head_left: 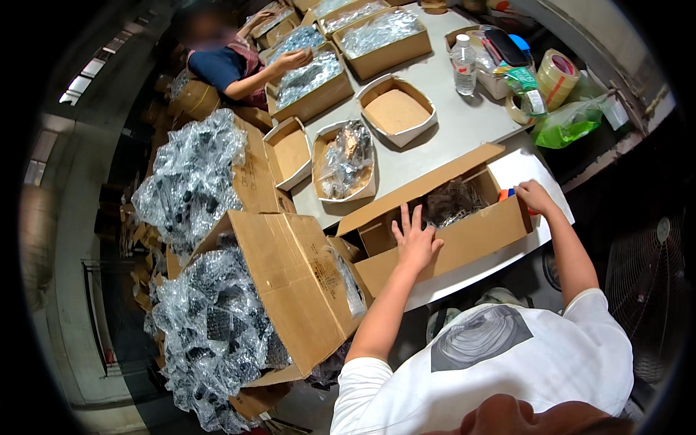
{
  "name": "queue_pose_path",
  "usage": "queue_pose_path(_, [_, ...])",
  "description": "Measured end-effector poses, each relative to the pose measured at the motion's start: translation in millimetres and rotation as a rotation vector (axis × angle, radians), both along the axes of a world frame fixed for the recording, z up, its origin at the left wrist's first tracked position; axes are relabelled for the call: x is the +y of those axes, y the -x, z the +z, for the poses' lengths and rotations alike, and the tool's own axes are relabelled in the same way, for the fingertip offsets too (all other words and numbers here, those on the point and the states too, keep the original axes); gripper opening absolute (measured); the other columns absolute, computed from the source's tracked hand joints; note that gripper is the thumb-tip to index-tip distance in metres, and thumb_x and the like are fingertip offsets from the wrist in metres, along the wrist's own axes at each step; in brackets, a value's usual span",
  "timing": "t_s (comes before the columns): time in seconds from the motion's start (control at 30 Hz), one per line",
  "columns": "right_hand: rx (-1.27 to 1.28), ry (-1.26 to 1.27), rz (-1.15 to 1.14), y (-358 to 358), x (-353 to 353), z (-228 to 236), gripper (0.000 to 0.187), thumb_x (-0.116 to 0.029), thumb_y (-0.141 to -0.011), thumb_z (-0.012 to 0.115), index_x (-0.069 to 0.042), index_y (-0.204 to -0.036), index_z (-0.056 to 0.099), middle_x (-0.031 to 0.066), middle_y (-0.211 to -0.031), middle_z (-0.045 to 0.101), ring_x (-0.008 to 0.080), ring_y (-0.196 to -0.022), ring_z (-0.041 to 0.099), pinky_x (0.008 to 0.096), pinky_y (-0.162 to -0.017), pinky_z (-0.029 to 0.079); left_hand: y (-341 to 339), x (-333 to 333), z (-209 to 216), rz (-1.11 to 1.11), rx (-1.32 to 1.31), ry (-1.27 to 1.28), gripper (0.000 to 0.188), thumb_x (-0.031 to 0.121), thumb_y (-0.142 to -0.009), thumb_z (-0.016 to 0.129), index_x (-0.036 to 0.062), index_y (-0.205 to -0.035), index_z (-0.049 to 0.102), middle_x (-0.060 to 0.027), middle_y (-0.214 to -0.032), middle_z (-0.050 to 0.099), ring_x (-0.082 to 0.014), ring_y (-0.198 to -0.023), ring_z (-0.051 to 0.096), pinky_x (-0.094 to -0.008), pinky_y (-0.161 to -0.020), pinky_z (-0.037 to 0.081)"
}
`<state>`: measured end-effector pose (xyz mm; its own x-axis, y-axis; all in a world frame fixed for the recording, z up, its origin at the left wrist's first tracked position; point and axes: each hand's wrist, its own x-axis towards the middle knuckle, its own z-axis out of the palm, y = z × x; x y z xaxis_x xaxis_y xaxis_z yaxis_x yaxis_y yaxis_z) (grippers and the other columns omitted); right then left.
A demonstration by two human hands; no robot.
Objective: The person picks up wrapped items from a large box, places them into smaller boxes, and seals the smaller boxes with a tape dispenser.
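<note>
A long cardboard box (449, 250) lies across the near part of the table with its far flap raised. Inside it are small dark and shiny metallic-looking pieces (455, 203), too jumbled to make out. My left hand (415, 243) rests over the box's near edge, fingers spread, holding nothing. At the box's right end, my right hand (535, 197) is curled around a red-and-blue object (504, 194), largely covered by the hand and the box wall, so its kind is unclear.
Large open cartons (293, 283) of bubble-wrapped items (210, 319) stand at left. Shallow trays (397, 112) and boxes of clear-bagged goods (384, 35) sit farther back. A water bottle (463, 67) and tape rolls (557, 76) are at far right. Another person (235, 69) works at far left.
</note>
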<state>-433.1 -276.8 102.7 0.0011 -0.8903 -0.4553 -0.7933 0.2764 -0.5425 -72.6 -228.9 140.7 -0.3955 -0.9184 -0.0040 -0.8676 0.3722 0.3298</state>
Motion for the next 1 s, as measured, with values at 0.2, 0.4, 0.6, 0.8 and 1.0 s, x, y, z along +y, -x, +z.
queue_pose_path(0.2, [0.065,0.175,0.207,39.3,-11.4,-28.8,0.038,-0.032,-0.083,0.055,-0.005,-0.110,0.055,0.0229,-0.100,0.061,0.0376,-0.094,0.057,0.0405,-0.082,0.046,5.2,-0.7,3.1,-0.003,0.017,0.032,0.021,0.029,-0.070,0.074,0.0121,-0.081,0.067,-0.0126,-0.131,0.038,-0.0372,-0.126,0.028,-0.0534,-0.095,0.023])
queue_pose_path(0.4, [0.236,0.172,0.270,27.5,46.2,-31.2,0.057,-0.021,-0.071,0.063,-0.018,-0.125,0.046,0.0224,-0.102,0.061,0.0402,-0.091,0.060,0.0422,-0.078,0.049,-6.8,-0.6,-15.6,0.091,0.045,0.018,0.026,0.028,-0.074,0.071,0.0137,-0.093,0.063,-0.0096,-0.132,0.040,-0.0277,-0.121,0.037,-0.0472,-0.094,0.027])
queue_pose_path(0.6, [-0.004,0.466,-0.292,36.5,61.8,9.0,0.049,-0.012,-0.068,0.056,-0.015,-0.117,0.055,0.0190,-0.097,0.065,0.0372,-0.089,0.062,0.0419,-0.079,0.049,-3.8,-14.6,-37.7,-0.008,0.052,0.207,0.029,0.025,-0.076,0.068,0.0082,-0.097,0.057,-0.0110,-0.123,0.047,-0.0285,-0.119,0.040,-0.0463,-0.094,0.028])
queue_pose_path(0.8, [-0.526,0.657,-0.597,13.9,69.7,81.4,0.047,-0.021,-0.079,0.068,-0.005,-0.121,0.054,0.0091,-0.103,0.064,0.0189,-0.094,0.061,0.0318,-0.085,0.047,-7.2,-12.6,-53.6,0.000,0.118,0.306,0.030,0.026,-0.081,0.063,0.0088,-0.105,0.057,-0.0072,-0.128,0.045,-0.0271,-0.121,0.039,-0.0467,-0.097,0.027])
queue_pose_path(1.0, [-0.903,0.651,-0.331,-151.9,95.4,23.3,0.059,-0.009,-0.078,0.068,-0.004,-0.130,0.042,0.0117,-0.121,0.049,0.0206,-0.113,0.047,0.0347,-0.098,0.037,2.9,-26.5,-37.2,0.021,0.380,0.275,0.027,0.025,-0.087,0.055,0.0059,-0.105,0.061,-0.0127,-0.113,0.058,-0.0336,-0.109,0.051,-0.0423,-0.092,0.036])
